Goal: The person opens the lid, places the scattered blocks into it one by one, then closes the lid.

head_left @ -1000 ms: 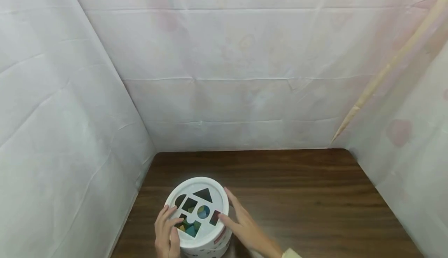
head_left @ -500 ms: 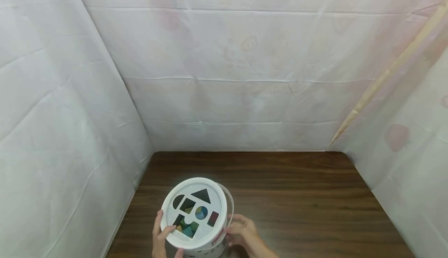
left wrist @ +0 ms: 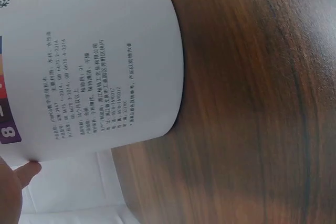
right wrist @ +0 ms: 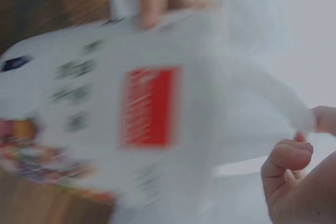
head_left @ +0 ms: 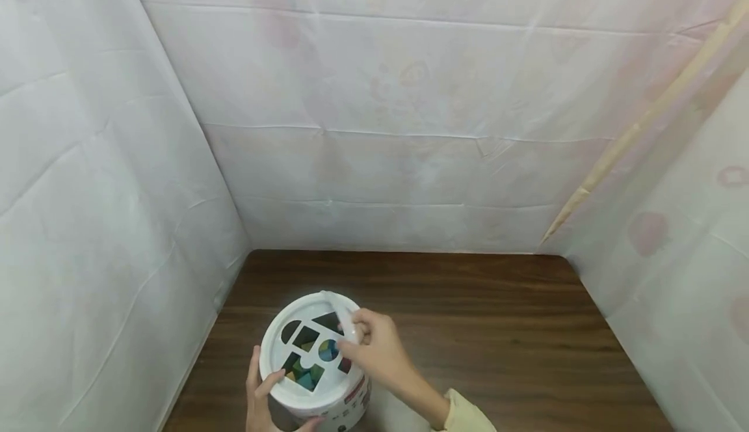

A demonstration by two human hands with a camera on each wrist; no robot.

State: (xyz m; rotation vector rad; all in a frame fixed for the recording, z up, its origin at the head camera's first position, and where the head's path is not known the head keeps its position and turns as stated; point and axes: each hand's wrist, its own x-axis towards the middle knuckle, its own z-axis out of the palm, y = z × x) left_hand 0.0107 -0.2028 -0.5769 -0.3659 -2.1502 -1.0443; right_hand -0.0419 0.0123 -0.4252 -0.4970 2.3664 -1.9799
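Observation:
A white round bucket (head_left: pixel 341 414) stands at the front left of the table in the head view. Its white lid (head_left: pixel 329 382) has several shaped cutouts, and coloured blocks show through them. My left hand (head_left: pixel 261 394) holds the bucket by its near left side, fingers along the lid's rim and thumb at the front. My right hand (head_left: pixel 381 352) pinches the bucket's pale carrying handle (head_left: pixel 344 315), raised over the lid's right side. In the right wrist view, thumb and fingers of the right hand (right wrist: pixel 294 174) meet on the handle (right wrist: pixel 281 98). Printed text covers the bucket (left wrist: pixel 100 19) in the left wrist view.
The dark wooden table (head_left: pixel 468 328) stretches to the right of the bucket. White sheets hang behind it (head_left: pixel 386 172) and along the left and right sides, meeting the table edges. A pale strip (head_left: pixel 614 149) runs down the back right corner.
My right hand left the lid, took hold of the handle at the bucket's right side and lifted it up over the lid. The left hand has shifted slightly along the rim.

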